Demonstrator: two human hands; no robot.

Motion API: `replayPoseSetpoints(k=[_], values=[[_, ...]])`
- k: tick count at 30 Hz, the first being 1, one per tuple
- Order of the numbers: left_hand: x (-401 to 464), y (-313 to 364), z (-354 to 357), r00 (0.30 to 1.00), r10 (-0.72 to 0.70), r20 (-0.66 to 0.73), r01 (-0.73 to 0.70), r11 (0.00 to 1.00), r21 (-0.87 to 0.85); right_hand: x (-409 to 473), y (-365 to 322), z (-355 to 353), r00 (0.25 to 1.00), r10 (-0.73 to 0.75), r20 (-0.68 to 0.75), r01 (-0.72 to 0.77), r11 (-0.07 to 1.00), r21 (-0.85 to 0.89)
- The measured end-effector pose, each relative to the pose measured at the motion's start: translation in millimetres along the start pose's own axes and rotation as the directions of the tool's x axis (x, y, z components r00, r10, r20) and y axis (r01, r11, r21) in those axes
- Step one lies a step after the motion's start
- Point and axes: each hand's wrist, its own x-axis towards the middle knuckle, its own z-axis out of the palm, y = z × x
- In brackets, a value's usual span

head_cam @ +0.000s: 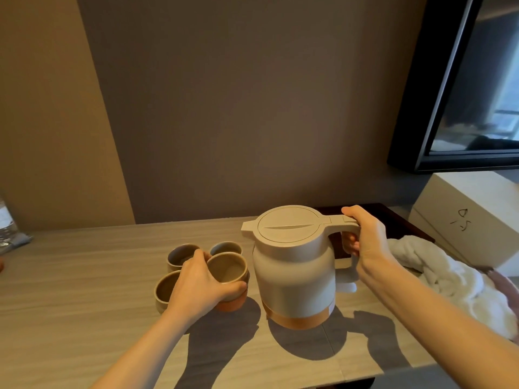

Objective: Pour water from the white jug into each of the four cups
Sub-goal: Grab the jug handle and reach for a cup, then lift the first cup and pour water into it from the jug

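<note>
Standing upright on the pale wood-grain table (84, 276), the white jug (295, 265) has its lid closed and an orange band round its base. The right hand (368, 242) grips the jug's handle — fingers curled through the loop, thumb laid along the top near the lid's tab. Just left of the jug sit the four cups, close together in a cluster. The left hand (202, 282) holds the nearest cup (227, 272), the one closest to the jug, with fingers and thumb wrapped round its side; this cup has an orange lower part and its inside looks dry. Behind it is the far right cup (226, 247), and to the left are the far left cup (181, 255) and the near left cup (165, 287) — both partly hidden by the left hand. Right of the jug lies a crumpled white towel (449, 276), with a white box (471, 217) behind it. A dark screen (474, 88) hangs on the wall above.
</note>
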Motion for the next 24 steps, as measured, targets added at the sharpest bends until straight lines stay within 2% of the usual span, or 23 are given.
replayPoseSetpoints(k=[5, 10, 24], values=[[5.3, 20.8, -28.7, 0.999, -0.046, 0.013, 0.048, 0.930, -0.363, -4.8, -14.4, 5.3, 1.000, -0.020, 0.000, 0.020, 1.000, -0.007], [0.4, 37.9, -50.6, 0.999, -0.020, 0.038, 0.036, 0.868, -0.495, -9.2, -25.0, 10.0, 0.998, -0.045, 0.051, 0.045, 0.999, -0.007], [-11.9, 34.6, -71.8, 0.985, 0.162, -0.062, -0.172, 0.962, -0.214, -19.1, -33.3, 20.6, 0.983, -0.076, 0.167, 0.091, 0.992, -0.082]])
